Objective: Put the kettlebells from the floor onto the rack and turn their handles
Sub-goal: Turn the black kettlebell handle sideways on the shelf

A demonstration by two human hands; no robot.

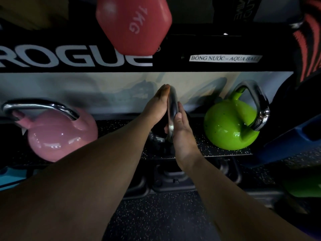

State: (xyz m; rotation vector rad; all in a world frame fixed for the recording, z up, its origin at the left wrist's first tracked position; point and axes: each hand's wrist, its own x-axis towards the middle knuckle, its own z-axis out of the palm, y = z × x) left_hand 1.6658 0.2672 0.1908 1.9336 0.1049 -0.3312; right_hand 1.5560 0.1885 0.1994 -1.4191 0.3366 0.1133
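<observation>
Three kettlebells stand on the rack shelf (225, 153), which has a speckled rubber mat. A pink kettlebell (59, 136) is at the left, its chrome handle lying across the view. A green kettlebell (229, 124) is at the right, its handle angled to the right. Between them stands a black kettlebell (157, 142), mostly hidden by my arms. Its chrome handle (172, 108) points away from me, edge-on. My left hand (157, 106) presses flat on the handle's left side. My right hand (182, 129) presses on its right side.
A red 1 kg dumbbell (133, 25) sticks out from the upper shelf, above a black beam with white lettering (69, 58). A blue item (286, 145) lies at the right. Dark rack feet (173, 178) and speckled floor (156, 220) are below.
</observation>
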